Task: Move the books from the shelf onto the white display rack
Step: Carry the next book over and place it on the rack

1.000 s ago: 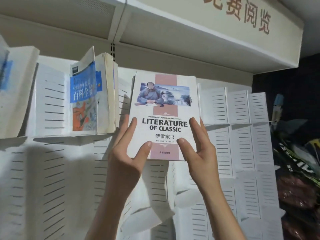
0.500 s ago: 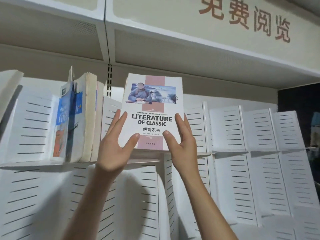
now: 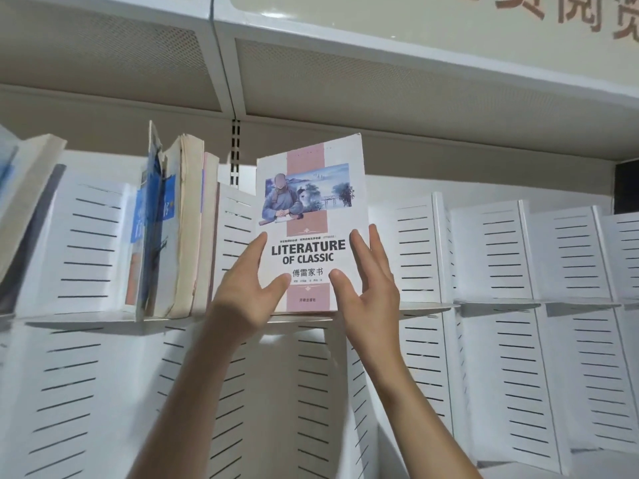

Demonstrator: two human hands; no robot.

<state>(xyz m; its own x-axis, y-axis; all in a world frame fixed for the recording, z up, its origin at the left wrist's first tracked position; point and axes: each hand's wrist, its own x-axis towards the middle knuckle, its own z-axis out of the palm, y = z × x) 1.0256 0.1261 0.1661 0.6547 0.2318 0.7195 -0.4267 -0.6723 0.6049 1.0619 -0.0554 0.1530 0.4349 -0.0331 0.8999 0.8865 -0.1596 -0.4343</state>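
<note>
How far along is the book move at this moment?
Done: several books already stand on the rack's ledge at left. In hand: the Literature of Classic book stands upright with its bottom edge at the ledge, left hand and right hand each at a lower side. Left: letting go. The slots to the right hold nothing; the source shelf is out of view.

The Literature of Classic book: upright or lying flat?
Upright. The book stands cover-out on the rack ledge, left hand and right hand steadying it.
</note>
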